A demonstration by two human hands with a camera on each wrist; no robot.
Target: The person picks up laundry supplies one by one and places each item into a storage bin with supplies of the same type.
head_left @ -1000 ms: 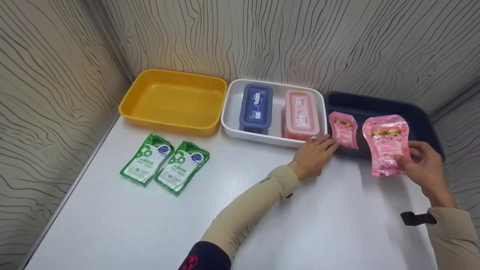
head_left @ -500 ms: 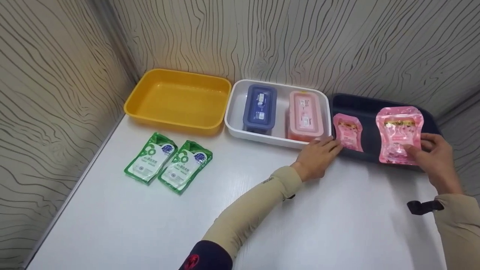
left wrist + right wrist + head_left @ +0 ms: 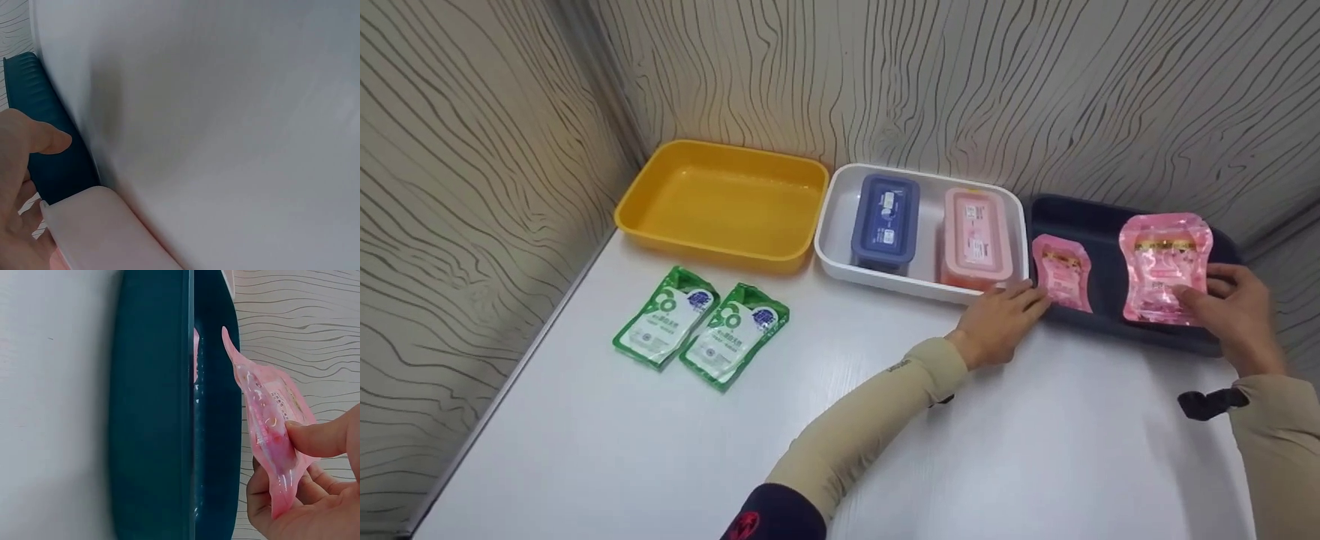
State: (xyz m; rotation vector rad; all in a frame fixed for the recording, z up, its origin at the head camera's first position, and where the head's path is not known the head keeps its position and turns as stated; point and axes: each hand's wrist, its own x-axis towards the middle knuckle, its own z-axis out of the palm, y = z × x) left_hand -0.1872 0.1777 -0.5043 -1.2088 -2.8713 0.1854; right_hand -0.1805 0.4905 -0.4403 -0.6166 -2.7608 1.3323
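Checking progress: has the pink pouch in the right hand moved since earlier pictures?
Yes: in the head view, the pink pouch shifted right and farther over the navy tray.

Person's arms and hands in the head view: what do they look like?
Left hand and right hand: no gloves. Left sleeve: tan, navy section toward the elbow with a red emblem, small dark lettering near the cuff, too small to read. Right sleeve: tan. Black strap with a small block at that wrist; something black peeks below the left cuff.

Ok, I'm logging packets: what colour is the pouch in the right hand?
The pouch is pink with a gold band, clearest in the head view.
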